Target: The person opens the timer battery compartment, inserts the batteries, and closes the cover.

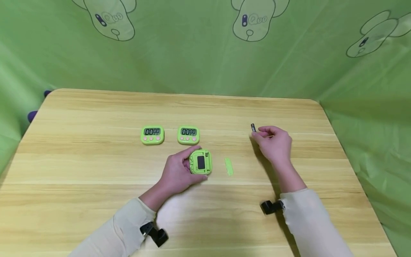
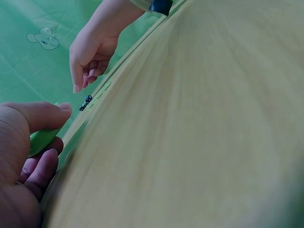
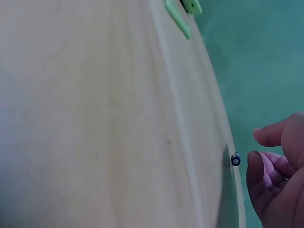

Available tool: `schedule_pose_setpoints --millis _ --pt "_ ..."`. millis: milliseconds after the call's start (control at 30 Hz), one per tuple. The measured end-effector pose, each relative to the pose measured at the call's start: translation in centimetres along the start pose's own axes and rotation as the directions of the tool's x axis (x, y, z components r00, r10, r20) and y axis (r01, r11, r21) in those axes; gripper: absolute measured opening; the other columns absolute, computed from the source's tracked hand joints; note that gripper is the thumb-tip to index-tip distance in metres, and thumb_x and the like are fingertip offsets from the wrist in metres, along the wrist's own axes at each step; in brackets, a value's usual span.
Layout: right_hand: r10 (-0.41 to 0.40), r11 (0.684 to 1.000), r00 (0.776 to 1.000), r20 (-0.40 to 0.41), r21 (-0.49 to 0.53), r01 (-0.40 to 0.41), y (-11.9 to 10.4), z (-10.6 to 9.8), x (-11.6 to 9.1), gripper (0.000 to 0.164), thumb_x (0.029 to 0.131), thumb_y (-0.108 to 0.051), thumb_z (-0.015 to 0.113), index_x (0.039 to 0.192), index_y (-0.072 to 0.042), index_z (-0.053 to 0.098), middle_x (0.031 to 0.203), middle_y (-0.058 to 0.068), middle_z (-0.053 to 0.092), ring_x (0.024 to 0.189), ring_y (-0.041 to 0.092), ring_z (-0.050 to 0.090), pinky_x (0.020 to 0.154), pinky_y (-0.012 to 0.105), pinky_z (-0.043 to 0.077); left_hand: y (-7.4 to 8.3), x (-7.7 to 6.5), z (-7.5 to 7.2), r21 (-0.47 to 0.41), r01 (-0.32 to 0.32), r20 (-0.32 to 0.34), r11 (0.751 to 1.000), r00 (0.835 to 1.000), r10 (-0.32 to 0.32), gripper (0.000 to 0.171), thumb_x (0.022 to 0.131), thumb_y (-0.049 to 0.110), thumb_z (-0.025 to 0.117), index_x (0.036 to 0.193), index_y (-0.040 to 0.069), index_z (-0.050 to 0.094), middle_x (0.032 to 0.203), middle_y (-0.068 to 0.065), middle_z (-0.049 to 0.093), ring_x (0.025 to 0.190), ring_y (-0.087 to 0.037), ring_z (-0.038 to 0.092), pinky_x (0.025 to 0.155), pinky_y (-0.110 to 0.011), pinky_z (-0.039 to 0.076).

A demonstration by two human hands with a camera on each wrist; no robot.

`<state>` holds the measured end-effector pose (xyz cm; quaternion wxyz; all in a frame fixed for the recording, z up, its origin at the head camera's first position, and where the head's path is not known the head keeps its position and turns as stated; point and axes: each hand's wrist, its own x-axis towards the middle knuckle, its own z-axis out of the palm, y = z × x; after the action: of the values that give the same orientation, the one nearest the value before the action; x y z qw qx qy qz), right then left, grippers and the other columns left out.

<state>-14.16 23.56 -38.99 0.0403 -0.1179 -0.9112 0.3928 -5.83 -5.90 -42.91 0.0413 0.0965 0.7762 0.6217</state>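
My left hand [image 1: 179, 173] grips a green digital timer [image 1: 192, 167] between thumb and fingers, its back turned up with the battery slot uncovered. In the left wrist view only a green edge of this timer [image 2: 42, 140] shows past the fingers. My right hand [image 1: 274, 144] is at a small black battery [image 1: 253, 127] on the table. In the right wrist view the thumb and index finger stand apart, with the battery [image 3: 236, 159] just beyond the fingertips. A thin green battery cover [image 1: 228, 166] lies between the two hands.
Two more green timers, a left one [image 1: 152, 138] and a right one [image 1: 188, 139], lie face up beyond my left hand, both reading 00:00. The wooden table [image 1: 96, 160] is bordered by a green curtain [image 1: 192, 64] at the back and sides.
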Motion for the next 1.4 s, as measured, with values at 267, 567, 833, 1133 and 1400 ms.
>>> schedule_pose_setpoints --millis 267,567,833,1133,1400 --pt "0.056 0.997 0.998 0.013 -0.045 -0.055 -0.1 0.7 1.7 0.037 0.089 -0.032 0.076 0.113 -0.004 0.071 0.1 0.01 0.067 0.088 0.022 0.06 0.075 0.032 0.049 -0.1 0.1 0.0 0.022 -0.011 -0.002 1.0 1.0 0.011 0.085 0.06 0.005 0.096 0.137 0.007 0.059 0.09 0.004 0.073 0.069 -0.01 0.068 0.064 -0.029 0.057" --pt "0.025 0.986 0.999 0.019 -0.164 -0.022 0.0 1.4 2.3 0.028 0.091 -0.027 0.071 0.107 -0.004 0.072 0.095 0.01 0.069 0.086 0.026 0.061 0.079 0.038 0.047 -0.1 0.1 0.0 0.018 -0.024 -0.003 1.0 1.0 0.024 0.085 0.06 0.004 0.096 0.137 0.006 0.059 0.083 0.004 0.072 0.065 -0.011 0.067 0.06 -0.03 0.057" --pt "0.007 0.99 0.999 0.035 -0.138 -0.002 -0.3 1.5 1.2 0.025 0.094 -0.023 0.07 0.108 -0.003 0.071 0.095 0.009 0.068 0.085 0.025 0.061 0.079 0.037 0.045 0.0 0.0 -0.1 0.024 -0.007 0.0 1.0 1.0 0.007 0.084 0.06 0.006 0.096 0.136 0.008 0.06 0.084 0.006 0.072 0.065 -0.01 0.067 0.06 -0.03 0.057" --pt "-0.078 0.993 0.997 -0.009 0.086 0.078 -1.3 2.3 -2.7 0.017 0.089 -0.015 0.076 0.1 -0.002 0.076 0.086 0.008 0.07 0.074 0.02 0.062 0.063 0.023 0.051 0.0 0.0 -0.1 0.028 -0.018 -0.005 0.999 1.0 0.018 0.085 0.06 0.006 0.097 0.136 0.007 0.059 0.082 0.006 0.072 0.063 -0.01 0.067 0.059 -0.03 0.057" --pt "-0.106 0.954 0.994 0.041 0.287 0.09 -2.6 3.6 -7.0 0.013 0.084 -0.007 0.08 0.094 0.001 0.076 0.085 0.012 0.072 0.071 0.018 0.066 0.064 0.021 0.055 0.0 0.1 -0.1 0.036 -0.002 -0.005 0.999 1.0 0.003 0.086 0.06 0.007 0.097 0.137 0.008 0.059 0.08 0.007 0.071 0.063 -0.01 0.067 0.059 -0.03 0.057"
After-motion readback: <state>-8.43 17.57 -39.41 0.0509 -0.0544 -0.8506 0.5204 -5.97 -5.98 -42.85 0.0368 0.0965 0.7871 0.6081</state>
